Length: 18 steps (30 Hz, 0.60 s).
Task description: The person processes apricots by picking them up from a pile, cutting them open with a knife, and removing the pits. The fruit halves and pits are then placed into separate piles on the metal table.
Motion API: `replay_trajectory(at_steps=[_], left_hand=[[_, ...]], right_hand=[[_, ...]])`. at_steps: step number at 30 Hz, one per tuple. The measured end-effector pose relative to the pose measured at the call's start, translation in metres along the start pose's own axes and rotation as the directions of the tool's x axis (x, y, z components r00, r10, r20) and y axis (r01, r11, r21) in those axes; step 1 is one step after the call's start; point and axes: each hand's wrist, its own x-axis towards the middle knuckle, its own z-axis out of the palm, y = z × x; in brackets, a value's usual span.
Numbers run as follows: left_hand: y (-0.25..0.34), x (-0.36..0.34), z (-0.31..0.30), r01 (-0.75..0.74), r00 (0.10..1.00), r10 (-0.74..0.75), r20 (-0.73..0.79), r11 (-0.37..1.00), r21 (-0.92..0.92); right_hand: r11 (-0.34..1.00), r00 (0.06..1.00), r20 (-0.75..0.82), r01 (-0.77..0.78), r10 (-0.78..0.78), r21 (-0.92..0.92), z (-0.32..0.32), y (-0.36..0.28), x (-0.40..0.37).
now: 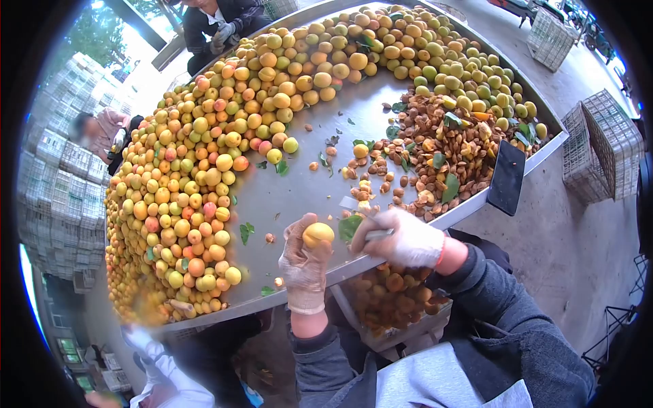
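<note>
**A:** Item one, hands?

**B:** Left hand (304, 268), gloved, fingers curled around one yellow apricot (317, 234), held just over the near rim of the steel table (272, 197). Right hand (408, 241), gloved, fist closed on a knife (378, 234), tip aimed towards the fruit.

**A:** Step in hand?

**B:** By my reading, this is the split: blade meets apricot, the stone not yet out. The next move calls for a steady left grip and a cut along the seam, with the edge kept clear of the glove.

**A:** Surrounding stock?

**B:** Apricot heap (204, 156) along the far and left sides. Pile of pits (442, 149) with leaves, right of centre. Black slab (507, 178) on the right rim, probably a phone. Tub of fruit (391, 292) under the rim. Wire crates (602, 146) on the floor.

**A:** Not verified?

**B:** The blade is blurred and partly behind a leaf, so I cannot tell whether it touches the fruit. The tub is half hidden. A co-worker's gloved hands (221, 34) are cut off at the top.
</note>
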Motion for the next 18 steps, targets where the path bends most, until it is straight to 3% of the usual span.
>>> replay_trajectory(at_steps=[1, 3, 5, 6, 7, 8, 10, 14, 16, 17, 18], left_hand=[[-0.001, 0.0, -0.002, -0.038, 0.996, 0.05, -0.067, 0.983, 0.179], [-0.004, -0.004, 0.007, -0.026, 0.999, 0.032, -0.021, 0.965, 0.262], [-0.004, -0.008, 0.02, -0.01, 0.999, -0.002, 0.035, 0.939, 0.343], [0.0, -0.009, 0.026, -0.075, 0.996, 0.047, 0.076, 0.904, 0.421], [0.003, -0.009, 0.031, -0.143, 0.988, 0.096, 0.121, 0.859, 0.492], [0.004, -0.009, 0.033, -0.143, 0.988, 0.093, 0.125, 0.86, 0.49], [0.005, -0.009, 0.033, -0.022, 0.987, 0.0, 0.162, 0.991, 0.134], [0.005, -0.008, 0.034, 0.097, 0.989, -0.1, 0.108, 0.995, 0.026], [0.002, -0.007, 0.025, 0.278, 0.959, -0.283, -0.009, 0.948, -0.154], [0.002, -0.006, 0.022, 0.277, 0.959, -0.282, -0.008, 0.948, -0.154], [0.003, -0.005, 0.017, 0.251, 0.968, -0.242, 0.071, 0.904, -0.347]], right_hand=[[0.956, 0.96, -0.061, -0.265, 0.274, 0.127, -0.006, -0.027, -0.005], [0.996, 0.97, -0.23, -0.057, 0.072, 0.072, -0.001, -0.016, 0.001], [0.991, 0.958, -0.264, 0.087, -0.11, -0.099, 0.007, -0.008, 0.007], [0.951, 0.945, -0.25, 0.14, -0.212, -0.276, 0.007, 0.0, 0.007], [0.952, 0.943, -0.258, 0.136, -0.21, -0.276, 0.005, 0.0, 0.006], [0.984, 0.974, -0.192, 0.096, -0.123, -0.147, 0.002, -0.002, 0.007], [1.0, 0.994, -0.109, 0.01, -0.007, 0.029, -0.001, -0.009, 0.006], [0.994, 0.98, -0.19, 0.07, -0.052, 0.089, 0.002, -0.001, 0.007], [0.89, 0.963, -0.032, -0.233, 0.266, 0.391, -0.008, -0.022, -0.001], [0.891, 0.964, -0.032, -0.232, 0.265, 0.39, -0.009, -0.021, -0.002], [0.879, 0.968, -0.019, -0.22, 0.251, 0.423, -0.01, -0.019, -0.003]])
